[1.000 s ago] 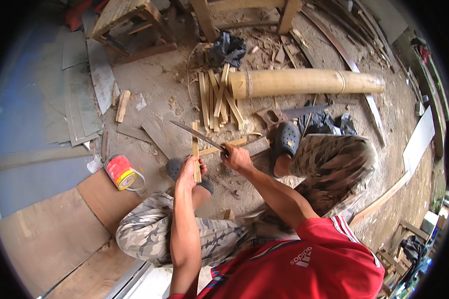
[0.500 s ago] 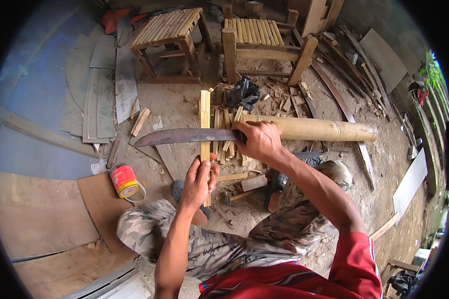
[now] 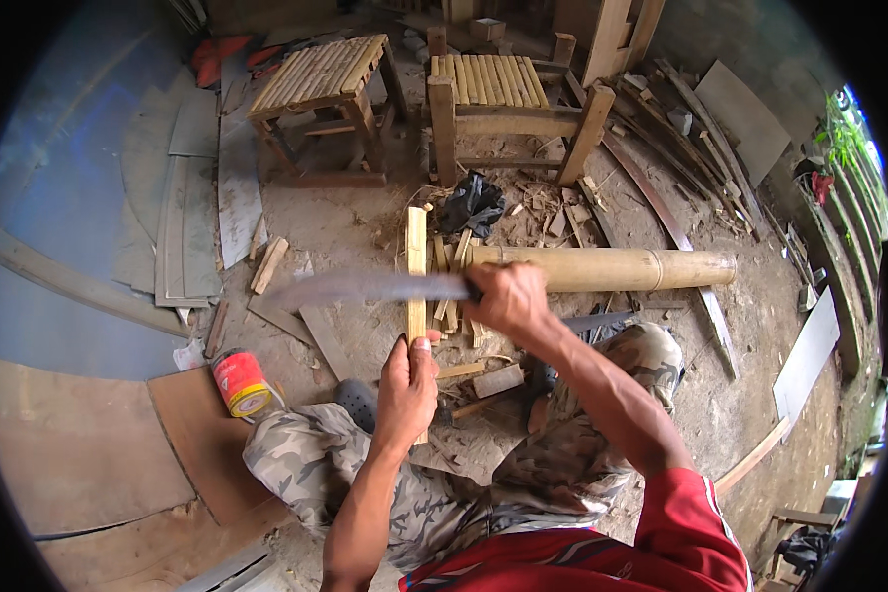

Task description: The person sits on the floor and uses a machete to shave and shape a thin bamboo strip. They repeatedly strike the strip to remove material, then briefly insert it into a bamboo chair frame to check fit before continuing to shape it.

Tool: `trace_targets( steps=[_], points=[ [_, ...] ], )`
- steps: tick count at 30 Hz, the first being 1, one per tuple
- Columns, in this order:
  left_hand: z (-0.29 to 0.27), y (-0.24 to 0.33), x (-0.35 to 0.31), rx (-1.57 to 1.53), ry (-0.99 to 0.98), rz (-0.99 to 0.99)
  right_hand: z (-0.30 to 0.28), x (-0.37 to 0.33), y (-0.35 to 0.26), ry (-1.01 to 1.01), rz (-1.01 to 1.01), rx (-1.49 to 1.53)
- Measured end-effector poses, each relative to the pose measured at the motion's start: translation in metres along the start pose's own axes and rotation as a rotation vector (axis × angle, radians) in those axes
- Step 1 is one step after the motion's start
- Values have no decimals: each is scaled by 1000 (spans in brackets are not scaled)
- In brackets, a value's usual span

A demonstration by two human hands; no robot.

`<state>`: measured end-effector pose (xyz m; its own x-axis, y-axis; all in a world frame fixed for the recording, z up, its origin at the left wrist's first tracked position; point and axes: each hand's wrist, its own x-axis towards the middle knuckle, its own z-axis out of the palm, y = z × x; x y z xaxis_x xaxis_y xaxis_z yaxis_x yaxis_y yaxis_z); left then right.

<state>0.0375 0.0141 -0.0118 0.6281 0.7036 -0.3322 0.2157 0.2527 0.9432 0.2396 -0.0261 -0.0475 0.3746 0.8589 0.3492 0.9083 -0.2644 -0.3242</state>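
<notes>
My left hand (image 3: 408,390) is closed round the lower part of a pale bamboo strip (image 3: 416,247), which stands lengthwise away from me. In my right hand (image 3: 511,298) is the dark handle of a machete (image 3: 365,287). Its long blade, smeared by motion, points left and crosses the strip above my left fingers. Whether the edge touches the strip, I cannot tell. Just past my right hand lies a thick bamboo pole (image 3: 612,269) on the ground. Several split bamboo pieces (image 3: 451,314) are heaped beside its left end, partly hidden by the blade and hand.
Two wooden stools with bamboo-slat tops (image 3: 321,71) (image 3: 488,79) stand at the back. A black plastic bag (image 3: 474,204) lies before them. To the left is a red and yellow can (image 3: 241,383). Scrap planks (image 3: 696,148) line the right wall; a wooden block (image 3: 498,381) sits near my feet.
The view has shifted slightly. The machete blade has gone from sharp to blurred over the strip. My left hand has turned, its fingers now wrapped closer round the strip.
</notes>
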Motion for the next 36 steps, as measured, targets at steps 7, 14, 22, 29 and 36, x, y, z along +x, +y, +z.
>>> trace_targets(
  steps=[7,14,22,29,36],
  points=[
    [-4,-4,-5,7,-57,-117,4,11,29,-25,82,13],
    [5,-12,4,-17,-83,-118,10,-1,38,-28,-23,28],
    [8,-28,3,44,-97,-155,23,-18,27,-254,204,-31],
    [16,-12,-5,-30,-126,-250,-2,-20,19,-260,101,-30],
    [15,-15,-7,-54,-140,-263,21,-38,26,-178,43,-111]
  ],
)
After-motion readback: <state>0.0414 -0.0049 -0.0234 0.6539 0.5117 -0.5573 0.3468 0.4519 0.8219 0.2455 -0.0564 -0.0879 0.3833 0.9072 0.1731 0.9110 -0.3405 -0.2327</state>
